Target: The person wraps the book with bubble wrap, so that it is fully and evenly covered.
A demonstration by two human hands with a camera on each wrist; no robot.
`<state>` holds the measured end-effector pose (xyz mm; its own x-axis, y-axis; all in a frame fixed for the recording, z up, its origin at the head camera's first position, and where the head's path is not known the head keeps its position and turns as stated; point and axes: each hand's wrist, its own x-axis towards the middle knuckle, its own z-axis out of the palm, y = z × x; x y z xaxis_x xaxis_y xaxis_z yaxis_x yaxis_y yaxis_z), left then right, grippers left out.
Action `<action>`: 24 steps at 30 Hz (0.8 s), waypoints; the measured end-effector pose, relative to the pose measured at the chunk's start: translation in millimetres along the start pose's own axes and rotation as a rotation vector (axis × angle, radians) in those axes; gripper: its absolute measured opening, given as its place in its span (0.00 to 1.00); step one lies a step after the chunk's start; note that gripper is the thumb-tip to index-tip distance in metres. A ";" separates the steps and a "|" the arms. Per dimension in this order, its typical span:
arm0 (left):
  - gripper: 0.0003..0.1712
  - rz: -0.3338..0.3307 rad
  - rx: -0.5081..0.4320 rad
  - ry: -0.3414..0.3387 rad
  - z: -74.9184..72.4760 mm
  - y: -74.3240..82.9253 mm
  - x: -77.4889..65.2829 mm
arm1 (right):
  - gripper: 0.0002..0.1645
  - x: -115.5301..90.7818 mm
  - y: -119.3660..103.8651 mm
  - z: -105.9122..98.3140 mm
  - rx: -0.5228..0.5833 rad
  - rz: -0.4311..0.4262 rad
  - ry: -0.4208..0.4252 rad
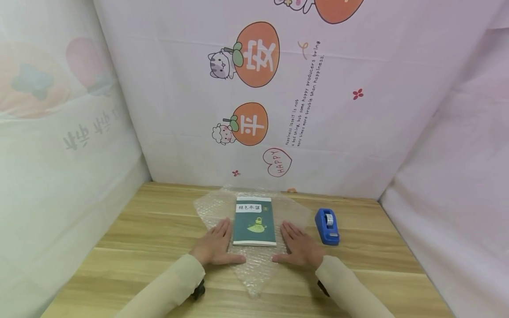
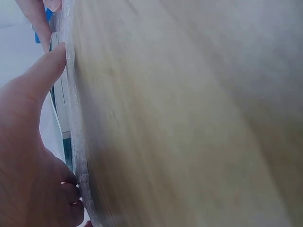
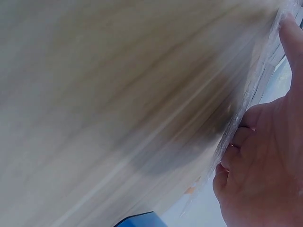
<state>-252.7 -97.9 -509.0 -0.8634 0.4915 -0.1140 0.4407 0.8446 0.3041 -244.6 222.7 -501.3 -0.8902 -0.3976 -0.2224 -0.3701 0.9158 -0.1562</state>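
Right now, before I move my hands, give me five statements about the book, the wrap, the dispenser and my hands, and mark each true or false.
1. The book lies on the wrap. True.
2. The dispenser stands to the right of the book. True.
3. Your right hand grips the dispenser. False: it rests on the wrap, between the book and the dispenser.
4. Your left hand rests on the wrap, left of the book. True.
5. The wrap is folded over the book. False: the wrap is spread out beneath it, and the book's front is uncovered.
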 end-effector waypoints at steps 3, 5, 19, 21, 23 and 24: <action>0.72 0.002 -0.008 -0.003 0.9 2.9 1.7 | 0.71 -2.5 2.9 -0.6 -0.008 0.001 0.002; 0.72 -0.010 0.003 -0.018 -0.7 6.0 2.3 | 0.71 -4.0 4.9 -0.1 -0.011 -0.003 0.006; 0.74 -0.024 0.035 -0.032 4.0 4.8 8.2 | 0.53 -34.4 22.8 -2.8 0.231 -0.020 0.138; 0.74 -0.025 0.037 -0.035 4.2 5.1 8.5 | 0.51 -39.9 25.3 -3.5 0.288 -0.011 0.165; 0.74 -0.023 0.032 -0.036 3.4 5.8 7.9 | 0.50 -45.4 27.1 -4.4 0.347 0.005 0.195; 0.74 -0.022 0.029 -0.036 3.2 6.0 7.7 | 0.49 -47.9 28.0 -5.1 0.372 0.012 0.210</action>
<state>-255.9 -88.3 -511.2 -0.8637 0.4798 -0.1546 0.4292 0.8608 0.2737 -213.7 267.6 -490.1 -0.9431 -0.3311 -0.0313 -0.2721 0.8223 -0.4997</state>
